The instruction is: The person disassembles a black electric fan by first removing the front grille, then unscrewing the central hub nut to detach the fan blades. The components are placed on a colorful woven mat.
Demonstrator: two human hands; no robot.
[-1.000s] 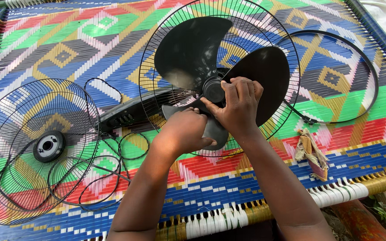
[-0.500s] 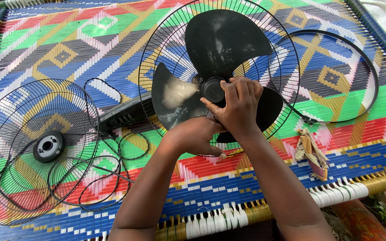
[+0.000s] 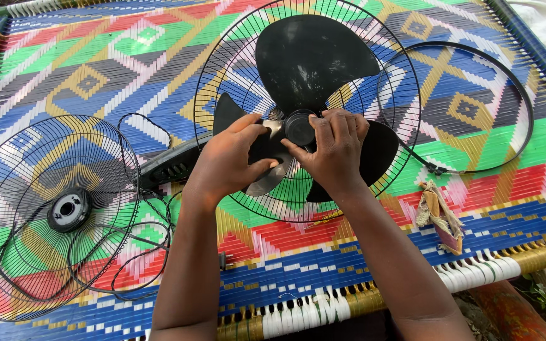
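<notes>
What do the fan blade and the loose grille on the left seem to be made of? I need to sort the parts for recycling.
Fan blade: likely moulded plastic, matt black, dusty and smooth in one piece. Loose grille: apparently thin metal wire, dark coated, with fine spokes around a round black hub, probably plastic.

Single head-worn camera, looking steeply down and forward over person's own forearms. Close range: black three-bladed plastic fan propeller (image 3: 314, 69) just above frame centre. Colourful woven-strap cot (image 3: 96, 69) fills frame; its near edge runs along 6 o'clock. Round black wire fan guard (image 3: 55, 211) at 9 o'clock. No second view.
</notes>
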